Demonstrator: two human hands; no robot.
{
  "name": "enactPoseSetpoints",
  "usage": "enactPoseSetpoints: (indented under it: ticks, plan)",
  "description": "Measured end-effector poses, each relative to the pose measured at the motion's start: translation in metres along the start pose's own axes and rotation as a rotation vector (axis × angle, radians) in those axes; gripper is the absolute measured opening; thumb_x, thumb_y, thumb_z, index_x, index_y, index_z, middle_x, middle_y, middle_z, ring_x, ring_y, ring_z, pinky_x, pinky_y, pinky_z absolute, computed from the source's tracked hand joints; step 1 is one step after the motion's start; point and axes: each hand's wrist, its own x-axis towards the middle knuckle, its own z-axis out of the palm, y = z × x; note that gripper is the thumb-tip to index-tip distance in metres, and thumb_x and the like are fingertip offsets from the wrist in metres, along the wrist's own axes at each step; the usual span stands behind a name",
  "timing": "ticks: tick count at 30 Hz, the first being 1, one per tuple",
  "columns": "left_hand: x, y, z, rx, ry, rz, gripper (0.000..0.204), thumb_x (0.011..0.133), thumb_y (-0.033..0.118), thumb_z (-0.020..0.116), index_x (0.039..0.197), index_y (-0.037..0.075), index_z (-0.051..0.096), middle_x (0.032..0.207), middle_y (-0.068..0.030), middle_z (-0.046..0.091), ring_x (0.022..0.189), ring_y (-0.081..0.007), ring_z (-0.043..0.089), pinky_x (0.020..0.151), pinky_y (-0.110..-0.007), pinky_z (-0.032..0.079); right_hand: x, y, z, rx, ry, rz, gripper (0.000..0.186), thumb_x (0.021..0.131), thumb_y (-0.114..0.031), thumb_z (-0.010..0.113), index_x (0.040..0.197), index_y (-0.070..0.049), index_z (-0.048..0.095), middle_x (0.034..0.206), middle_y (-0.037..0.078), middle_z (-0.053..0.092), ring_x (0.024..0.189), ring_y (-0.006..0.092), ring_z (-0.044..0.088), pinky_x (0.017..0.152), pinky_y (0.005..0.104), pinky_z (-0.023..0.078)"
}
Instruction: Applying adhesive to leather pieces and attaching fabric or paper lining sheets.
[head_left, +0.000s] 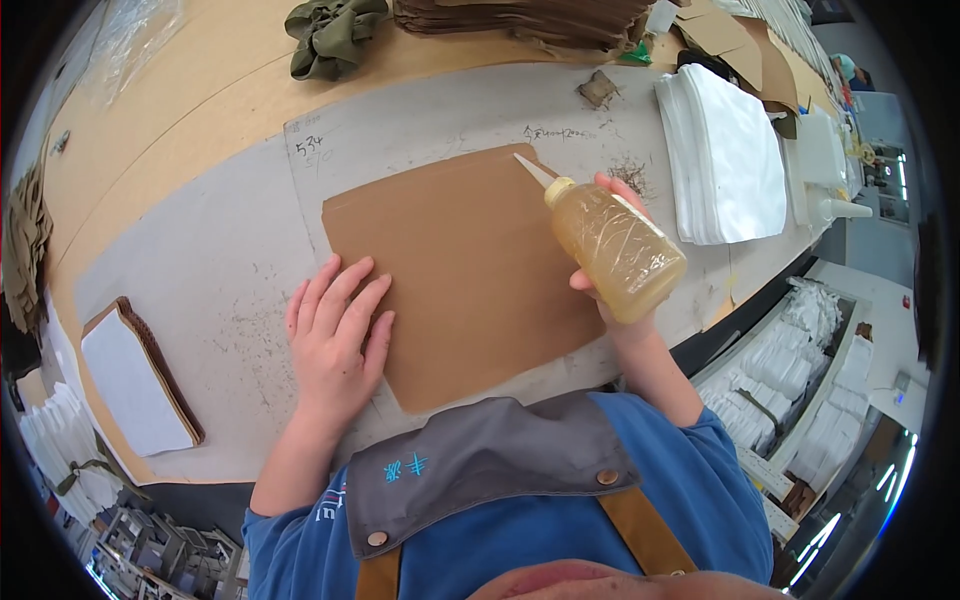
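Observation:
A brown fabric panel (465,290) lies flat on the grey board in front of me. My left hand (340,325) rests with spread fingers on its left edge, holding nothing. Wrapped round a clear squeeze bottle (615,250) of yellowish liquid is my right hand (615,200). The bottle is tilted, and its pale pointed nozzle (533,170) reaches the panel's far right corner. Whether the tip touches the fabric, or any liquid comes out, I cannot tell.
To the right stands a stack of folded white cloth (722,155). A white-topped stack of brown pieces (140,380) lies at the left. Farther back are a brown fabric pile (525,20), an olive cloth bundle (333,35) and a small greyish scrap (597,90). White bundles fill a shelf (775,365) at lower right.

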Motion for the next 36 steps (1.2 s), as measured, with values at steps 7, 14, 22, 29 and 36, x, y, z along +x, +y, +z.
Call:
enactPoseSetpoints:
  ticks: [7, 14, 22, 29, 36]
  plan:
    - [-0.006, 0.007, -0.009, -0.016, 0.003, -0.028, 0.038, 0.087, 0.010, 0.073, 0.124, 0.010, 0.069, 0.137, -0.0077, 0.062, 0.136, -0.0309, 0.052, 0.112, -0.048, 0.036, 0.014, -0.022, 0.028, 0.537, -0.039, 0.314, 0.111, 0.068, -0.044, 0.095, 0.153, -0.002, 0.037, 0.151, 0.012, 0.050, 0.121, 0.0210, 0.061, 0.087, 0.0316, 0.058]
    - [-0.070, 0.008, -0.013, -0.128, 0.213, -0.159, 0.039, 0.079, 0.000, 0.077, 0.115, 0.011, 0.073, 0.095, -0.0018, 0.065, 0.090, -0.0213, 0.064, 0.081, -0.037, 0.043, 0.061, -0.033, 0.059, 0.626, -0.323, 0.392, 0.108, 0.069, -0.057, 0.091, 0.149, -0.001, 0.044, 0.132, 0.010, 0.064, 0.085, 0.0132, 0.067, 0.069, 0.0244, 0.054]
    - [-0.095, 0.006, -0.009, -0.182, 0.383, -0.180, 0.033, 0.077, -0.003, 0.079, 0.107, 0.009, 0.073, 0.086, -0.0005, 0.063, 0.077, -0.0184, 0.060, 0.073, -0.033, 0.040, 0.079, -0.034, 0.097, 0.398, -0.427, 0.334, 0.111, 0.066, -0.065, 0.088, 0.146, -0.001, 0.045, 0.138, 0.010, 0.061, 0.102, 0.0137, 0.065, 0.071, 0.0244, 0.054]
    - [-0.096, 0.005, -0.007, -0.242, 0.396, -0.244, 0.033, 0.077, -0.004, 0.080, 0.107, 0.009, 0.073, 0.084, -0.0012, 0.063, 0.075, -0.0185, 0.059, 0.072, -0.033, 0.041, 0.082, -0.033, 0.100, 0.398, -0.450, 0.330, 0.103, 0.069, -0.061, 0.088, 0.146, -0.006, 0.047, 0.142, 0.010, 0.058, 0.110, 0.0166, 0.065, 0.072, 0.0266, 0.057]
    - [-0.095, 0.006, -0.004, -0.275, 0.390, -0.272, 0.032, 0.077, -0.004, 0.080, 0.105, 0.009, 0.073, 0.084, -0.0015, 0.063, 0.073, -0.0180, 0.058, 0.070, -0.032, 0.040, 0.079, -0.032, 0.096, 0.393, -0.463, 0.403, 0.103, 0.067, -0.062, 0.089, 0.144, -0.008, 0.049, 0.142, 0.011, 0.058, 0.114, 0.0180, 0.065, 0.067, 0.0261, 0.057]
